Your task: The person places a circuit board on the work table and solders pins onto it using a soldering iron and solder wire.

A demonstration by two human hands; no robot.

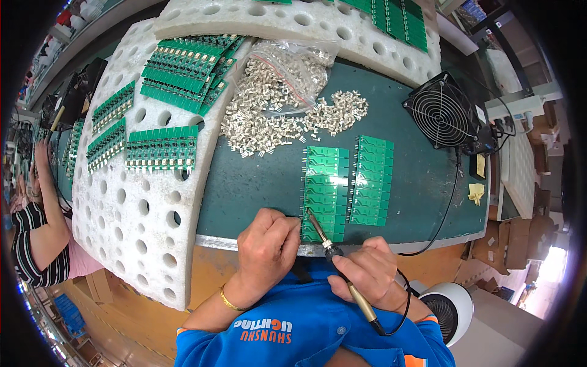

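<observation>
My right hand (367, 275) grips a soldering iron (327, 251), its tip resting near the lower left edge of a green circuit board panel (324, 171) with pins along its left side. My left hand (269, 244) is closed in a pinch just left of that panel's bottom end; whatever is between its fingertips is too small or hidden to name. A second green panel (372, 177) lies to the right. Behind them is a pile of small white connectors (257, 116), partly under a clear plastic bag (306, 67).
Perforated white foam slabs (122, 232) hold stacks of circuit boards (177, 67) at left and back. A black fan (440, 110), cables and yellow scrap (476, 192) are at right on the dark mat (244, 189). Another person's arm (52, 220) is at far left; a white round appliance (452, 312) stands below right.
</observation>
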